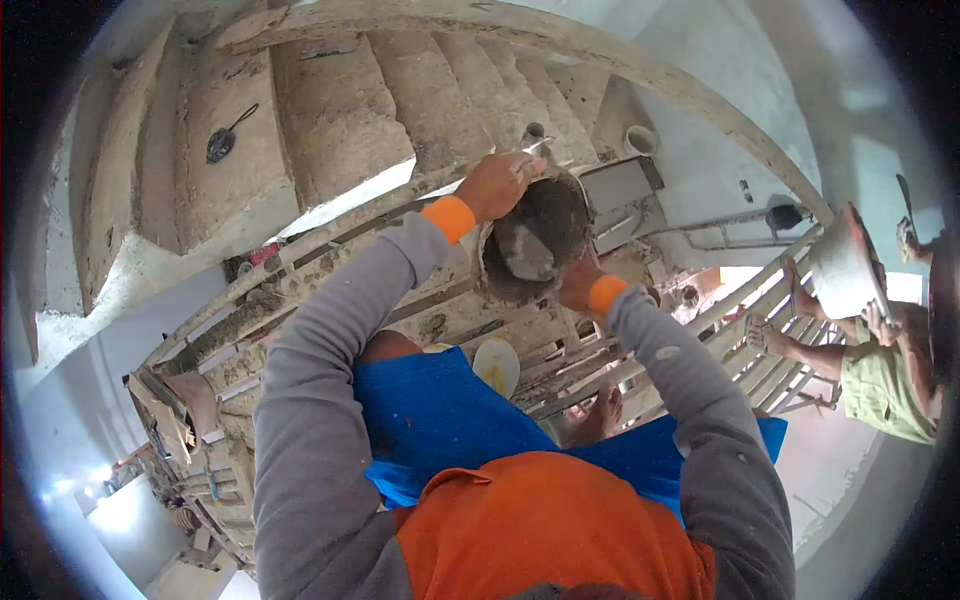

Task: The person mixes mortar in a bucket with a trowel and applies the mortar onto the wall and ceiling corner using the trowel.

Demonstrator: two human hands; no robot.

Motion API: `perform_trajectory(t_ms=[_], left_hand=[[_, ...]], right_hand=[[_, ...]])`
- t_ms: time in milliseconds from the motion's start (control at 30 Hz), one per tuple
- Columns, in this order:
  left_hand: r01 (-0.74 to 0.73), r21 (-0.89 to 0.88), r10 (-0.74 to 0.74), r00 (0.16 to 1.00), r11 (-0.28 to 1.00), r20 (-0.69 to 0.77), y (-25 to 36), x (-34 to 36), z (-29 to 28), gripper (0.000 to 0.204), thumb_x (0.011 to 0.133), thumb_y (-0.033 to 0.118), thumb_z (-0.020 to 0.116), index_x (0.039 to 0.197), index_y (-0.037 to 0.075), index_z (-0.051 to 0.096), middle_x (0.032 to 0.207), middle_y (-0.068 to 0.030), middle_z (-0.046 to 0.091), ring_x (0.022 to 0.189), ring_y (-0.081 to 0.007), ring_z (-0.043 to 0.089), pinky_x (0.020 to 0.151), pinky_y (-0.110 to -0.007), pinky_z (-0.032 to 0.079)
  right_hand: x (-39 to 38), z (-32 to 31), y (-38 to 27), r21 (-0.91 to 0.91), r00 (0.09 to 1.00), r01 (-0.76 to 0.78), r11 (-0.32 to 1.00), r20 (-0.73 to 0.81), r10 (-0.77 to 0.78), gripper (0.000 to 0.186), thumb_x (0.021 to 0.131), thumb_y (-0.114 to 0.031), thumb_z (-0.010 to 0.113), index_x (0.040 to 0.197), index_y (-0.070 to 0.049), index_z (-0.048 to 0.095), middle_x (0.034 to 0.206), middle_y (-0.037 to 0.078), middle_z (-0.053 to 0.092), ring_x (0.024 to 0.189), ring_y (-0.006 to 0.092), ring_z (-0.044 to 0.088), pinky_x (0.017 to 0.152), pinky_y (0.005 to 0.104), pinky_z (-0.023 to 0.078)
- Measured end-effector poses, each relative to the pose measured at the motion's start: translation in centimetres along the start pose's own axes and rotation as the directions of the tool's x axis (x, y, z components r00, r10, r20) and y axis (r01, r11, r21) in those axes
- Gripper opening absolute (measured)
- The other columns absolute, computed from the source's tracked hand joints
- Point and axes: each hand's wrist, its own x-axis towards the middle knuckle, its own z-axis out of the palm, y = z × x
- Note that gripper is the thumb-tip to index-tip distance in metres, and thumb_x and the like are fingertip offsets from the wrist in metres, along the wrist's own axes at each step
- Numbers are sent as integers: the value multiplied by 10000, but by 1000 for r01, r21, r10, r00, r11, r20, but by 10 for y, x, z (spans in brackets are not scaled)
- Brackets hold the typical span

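A round bucket [562, 210] with a dark, mortar-crusted inside is tilted so that its mouth faces me. A grey lump of wet-looking mortar [527, 252] lies in it. My left hand [500, 185] is closed on the far left part of the rim, its fingertips partly hidden. On the near right side, my right hand [580, 287] grips the rim, with most of its fingers out of sight. Both wrists have orange cuffs. Just below the bucket, a pale oval piece [496, 367] with yellowish stains lies beside my blue-clad leg.
Wooden scaffold planks [440, 325] with gaps lie beneath me. Concrete stairs [340, 110] rise beyond, with a black mesh-like object [221, 144] on one step. At right, a co-worker [890, 370] holds a whitish bucket [845, 270] near wooden poles. A curved rail [640, 60] spans the top.
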Motion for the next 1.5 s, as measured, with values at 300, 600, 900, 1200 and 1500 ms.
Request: perform_trajectory(t_ms=[300,600,900,1200,1500], left_hand=[[60,65,-55,996,996,-74,5,-2,4,525,910,442,389,1165,-1,510,1085,-263,549,968,-426,535,860,-439,422],[154,42,-150,985,987,-88,5,-6,-4,526,910,434,386,1137,-21,520,1025,-280,560,914,-428,545,829,-443,430],[99,-58,-107,981,993,-163,3,-6,8,446,904,382,415,1019,-19,573,914,-278,582,892,-436,537,772,-450,431],[67,60,-41,935,996,-352,-39,3,16,451,903,400,415,1002,-5,585,830,-294,572,830,-454,540,718,-464,430],[138,-32,-141,942,990,-304,-33,-31,6,468,916,396,381,1022,-18,572,893,-252,583,846,-428,545,765,-443,426]], right_hand=[[5,-65,8,189,941,-191,963,316,124,200,696,-219,615,830,-85,678,881,171,647,829,338,617,712,427,501],[-7,-75,-3,341,969,-186,921,221,114,204,729,-247,590,842,-78,611,683,96,607,645,253,611,555,373,491],[-5,-61,-7,343,927,-47,938,364,-87,362,739,-334,550,891,-13,619,915,180,627,879,325,600,766,412,486],[7,-72,-9,-74,928,-365,928,-101,358,449,728,-269,624,1136,-106,533,1056,83,599,991,263,566,799,370,478],[5,-38,-80,-54,959,-243,969,138,248,259,779,-181,572,1006,-67,621,1001,70,628,914,278,612,730,410,501]])
